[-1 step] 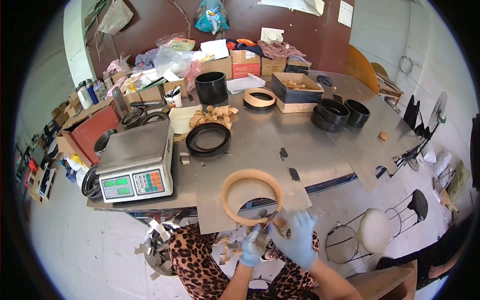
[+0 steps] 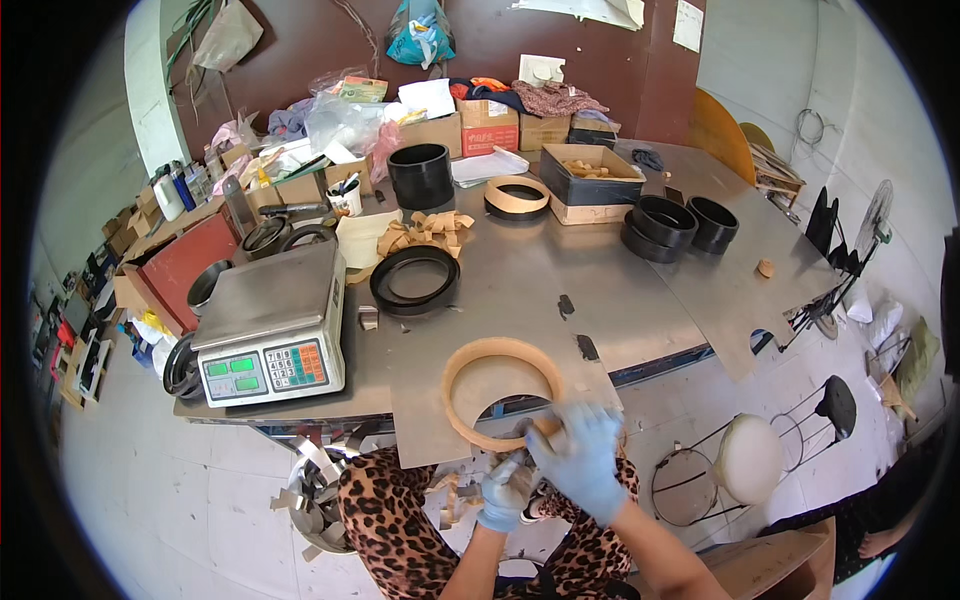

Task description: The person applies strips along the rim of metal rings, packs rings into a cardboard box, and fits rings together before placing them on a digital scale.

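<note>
– what's shifted?
– the right hand (image 2: 582, 455), fingers bent, now overlaps the ring (image 2: 503, 347) at lower centre; its grip is unclear.
– the left hand (image 2: 506, 488)?
– curled just below, hold unclear; both crowd one edge.

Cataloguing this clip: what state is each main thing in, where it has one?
Front tan ring: round, near side partly hidden
Left hand: gloved, fingers curled
Right hand: gloved, motion-blurred
Scale: on, displays lit
Dark box: open, tan pieces inside
Tall black cylinder: upright
Blue bag: hanging
Fan: cannot tell if running
</note>
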Demonstrator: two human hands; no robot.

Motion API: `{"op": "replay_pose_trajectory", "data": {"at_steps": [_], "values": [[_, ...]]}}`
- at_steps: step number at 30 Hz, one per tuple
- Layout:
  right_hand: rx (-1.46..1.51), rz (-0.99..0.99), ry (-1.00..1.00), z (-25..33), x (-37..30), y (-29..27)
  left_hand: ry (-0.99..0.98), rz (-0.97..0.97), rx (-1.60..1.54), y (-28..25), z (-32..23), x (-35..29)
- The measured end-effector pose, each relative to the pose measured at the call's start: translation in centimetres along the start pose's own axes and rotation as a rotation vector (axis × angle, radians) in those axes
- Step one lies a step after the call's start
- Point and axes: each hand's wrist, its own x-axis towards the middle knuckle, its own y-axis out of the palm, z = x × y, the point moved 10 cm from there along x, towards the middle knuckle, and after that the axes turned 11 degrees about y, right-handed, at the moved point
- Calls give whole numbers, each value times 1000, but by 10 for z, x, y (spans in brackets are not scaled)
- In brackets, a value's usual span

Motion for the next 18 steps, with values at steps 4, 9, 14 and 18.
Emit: {"op": "replay_pose_trajectory", "data": {"at_steps": [4, 9, 14, 18], "values": [[-312, 414, 101, -30, 18, 82, -220, -79, -130, -41, 39, 15], [-265, 275, -24, -21, 2, 53, -292, -147, -217, -43, 61, 22], [-74, 94, 372, -70, -67, 38, -313, 115, -227, -58, 70, -1], [156, 96, 410, -95, -72, 67, -194, -302, 50, -34, 51, -25]]}}
